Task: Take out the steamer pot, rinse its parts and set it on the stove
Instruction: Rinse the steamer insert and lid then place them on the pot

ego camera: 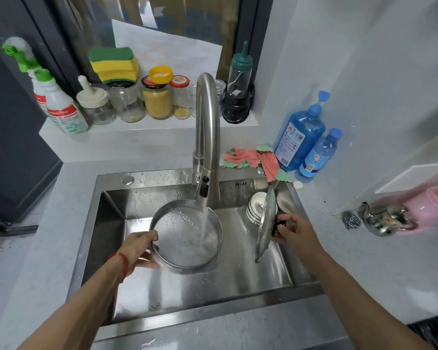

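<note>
Sink (238, 274): water-filled steamer pot (187, 267), stacked bowls (254, 208).

home kitchen, prob. | steel sink (238, 279) w/ faucet (208, 127) | sill: jars (157, 99), sponges (114, 63)

The pot (186, 237) stands in the sink (250, 279), directly under the tap (206, 137), with the left hand's fingers (151, 239) hooked over its left rim. To the right, the lid (266, 223) stands on edge, the right hand's fingers (285, 219) at its knob. Behind the lid, beyond those fingers, sits a stack of bowls (256, 207). On the tabletop (339, 261) behind the sink lie a cloth (253, 159) and two bottles (299, 140).
</note>
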Action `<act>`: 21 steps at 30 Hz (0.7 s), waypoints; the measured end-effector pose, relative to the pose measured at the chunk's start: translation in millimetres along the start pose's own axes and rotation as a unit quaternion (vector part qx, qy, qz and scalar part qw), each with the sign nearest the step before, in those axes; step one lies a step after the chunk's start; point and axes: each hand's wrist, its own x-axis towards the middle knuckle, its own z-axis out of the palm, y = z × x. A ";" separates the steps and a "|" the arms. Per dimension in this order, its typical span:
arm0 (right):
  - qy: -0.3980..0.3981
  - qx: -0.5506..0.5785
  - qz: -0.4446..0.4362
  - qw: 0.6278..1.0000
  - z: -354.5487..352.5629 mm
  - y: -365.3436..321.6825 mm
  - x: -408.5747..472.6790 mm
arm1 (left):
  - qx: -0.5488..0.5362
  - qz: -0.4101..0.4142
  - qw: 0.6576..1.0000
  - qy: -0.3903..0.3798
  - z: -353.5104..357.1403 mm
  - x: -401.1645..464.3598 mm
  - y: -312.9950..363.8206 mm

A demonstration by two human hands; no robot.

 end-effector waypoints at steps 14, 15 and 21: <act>0.040 -0.021 0.003 0.999 -14.9 -2.7 4.5 | -0.193 -0.106 0.954 -0.201 97.9 -11.0 -20.1; 0.045 -0.023 0.005 0.999 -17.0 -0.2 5.7 | -0.171 -0.109 0.957 -0.206 93.1 -10.4 -22.1; 0.042 -0.030 0.010 0.999 -16.4 6.4 5.1 | -0.042 -0.109 0.977 -0.179 29.4 -2.8 -28.1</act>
